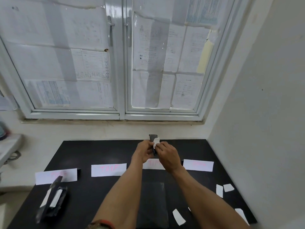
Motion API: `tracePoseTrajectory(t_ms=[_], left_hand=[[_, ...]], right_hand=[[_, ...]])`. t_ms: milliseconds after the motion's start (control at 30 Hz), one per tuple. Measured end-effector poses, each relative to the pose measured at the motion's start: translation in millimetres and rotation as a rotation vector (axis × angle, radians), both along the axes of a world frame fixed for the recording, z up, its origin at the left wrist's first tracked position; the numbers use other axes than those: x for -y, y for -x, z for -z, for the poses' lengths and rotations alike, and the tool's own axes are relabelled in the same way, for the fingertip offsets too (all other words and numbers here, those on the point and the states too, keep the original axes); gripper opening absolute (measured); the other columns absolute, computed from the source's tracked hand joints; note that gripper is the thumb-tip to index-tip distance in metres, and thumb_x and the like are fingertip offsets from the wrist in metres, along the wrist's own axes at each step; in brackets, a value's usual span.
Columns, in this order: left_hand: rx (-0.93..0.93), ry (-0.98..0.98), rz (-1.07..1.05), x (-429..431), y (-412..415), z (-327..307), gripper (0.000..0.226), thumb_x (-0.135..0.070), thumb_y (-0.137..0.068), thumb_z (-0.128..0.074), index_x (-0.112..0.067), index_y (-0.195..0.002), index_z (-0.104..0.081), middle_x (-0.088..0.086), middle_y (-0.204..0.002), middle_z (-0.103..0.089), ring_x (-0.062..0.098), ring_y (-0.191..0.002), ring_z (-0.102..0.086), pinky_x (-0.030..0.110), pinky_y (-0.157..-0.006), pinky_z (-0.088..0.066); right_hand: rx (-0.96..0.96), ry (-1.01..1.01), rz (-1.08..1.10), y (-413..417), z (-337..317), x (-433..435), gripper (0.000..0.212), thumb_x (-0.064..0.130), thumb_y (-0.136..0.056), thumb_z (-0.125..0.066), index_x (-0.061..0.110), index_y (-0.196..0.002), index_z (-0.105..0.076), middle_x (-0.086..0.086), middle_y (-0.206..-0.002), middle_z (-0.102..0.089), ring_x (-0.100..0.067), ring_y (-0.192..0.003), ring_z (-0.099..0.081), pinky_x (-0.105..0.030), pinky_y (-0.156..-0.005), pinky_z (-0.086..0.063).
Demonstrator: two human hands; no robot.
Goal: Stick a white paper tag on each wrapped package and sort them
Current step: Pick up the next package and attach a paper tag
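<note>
Above the far middle of the black table (92,194), my left hand (143,152) grips a small black wrapped package (152,137), held upright. My right hand (166,155) pinches a white paper tag (156,142) against the package's front. Two black packages with white tags (54,200) lie stacked at the near left. A flat dark package (152,205) lies between my forearms. Loose white tags (177,217) lie on the near right.
Four white paper labels with pink writing lie in a row across the table: far left (56,176), left-middle (109,169), one partly hidden under my hands (152,164), and right (198,165). A papered window (122,55) and a wall (264,113) border the table.
</note>
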State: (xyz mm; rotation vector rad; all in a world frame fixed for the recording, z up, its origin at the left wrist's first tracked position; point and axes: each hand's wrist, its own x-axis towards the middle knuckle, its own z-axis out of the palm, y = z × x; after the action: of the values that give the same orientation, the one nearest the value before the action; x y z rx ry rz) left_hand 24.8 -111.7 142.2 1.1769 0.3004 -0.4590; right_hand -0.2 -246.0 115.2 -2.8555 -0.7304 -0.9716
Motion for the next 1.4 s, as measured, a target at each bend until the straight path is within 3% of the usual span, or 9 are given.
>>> tracePoseTrajectory(t_ms=[233,633,1000,1300,1400], left_hand=[[0.027,0.002,-0.005,2.1,-2.1,-5.1,0.024,0.001,-0.094,-0.040,-0.007,-0.107,-0.059,0.017,-0.101,-0.065,0.028,-0.090,-0.063,0.037,-0.073,-0.056],[0.044,-0.016,0.005,4.1,0.8,-7.0,0.027,0.001,-0.094,-0.041,-0.007,-0.115,-0.056,0.017,-0.109,-0.064,0.030,-0.098,-0.063,0.037,-0.073,-0.056],[0.061,-0.046,0.007,4.2,-5.0,-1.5,0.036,0.004,-0.096,-0.036,-0.006,-0.125,-0.054,0.018,-0.117,-0.062,0.033,-0.107,-0.061,0.046,-0.088,-0.054],[0.066,0.043,-0.110,1.4,-13.2,-4.8,0.039,0.003,-0.097,-0.039,-0.003,-0.135,-0.046,0.024,-0.128,-0.057,0.038,-0.116,-0.057,0.049,-0.095,-0.051],[0.077,0.008,-0.123,-0.9,-15.6,-4.7,0.041,0.001,-0.097,-0.041,-0.005,-0.138,-0.044,0.024,-0.130,-0.056,0.039,-0.116,-0.057,0.051,-0.095,-0.052]], right_hand=[[0.029,0.049,-0.024,2.5,-3.9,6.1,0.019,0.016,-0.074,-0.080,0.009,-0.090,-0.073,-0.004,-0.086,-0.072,-0.018,-0.077,-0.067,-0.027,-0.063,-0.057],[0.008,0.078,-0.038,4.9,-4.9,7.2,0.023,0.018,-0.075,-0.080,0.009,-0.095,-0.073,-0.005,-0.088,-0.073,-0.018,-0.079,-0.068,-0.027,-0.067,-0.058],[-0.024,0.152,-0.096,2.2,-6.5,12.1,0.029,0.014,-0.067,-0.085,0.011,-0.093,-0.073,-0.003,-0.091,-0.073,-0.018,-0.082,-0.069,-0.028,-0.069,-0.059],[-0.132,0.141,-0.096,7.8,4.2,19.2,0.058,0.005,-0.073,-0.075,0.009,-0.129,-0.059,-0.010,-0.130,-0.061,-0.023,-0.119,-0.060,-0.034,-0.099,-0.050],[-0.176,0.110,-0.112,15.0,7.3,22.5,0.060,0.004,-0.078,-0.071,0.011,-0.134,-0.054,-0.010,-0.133,-0.059,-0.022,-0.121,-0.059,-0.035,-0.101,-0.049]])
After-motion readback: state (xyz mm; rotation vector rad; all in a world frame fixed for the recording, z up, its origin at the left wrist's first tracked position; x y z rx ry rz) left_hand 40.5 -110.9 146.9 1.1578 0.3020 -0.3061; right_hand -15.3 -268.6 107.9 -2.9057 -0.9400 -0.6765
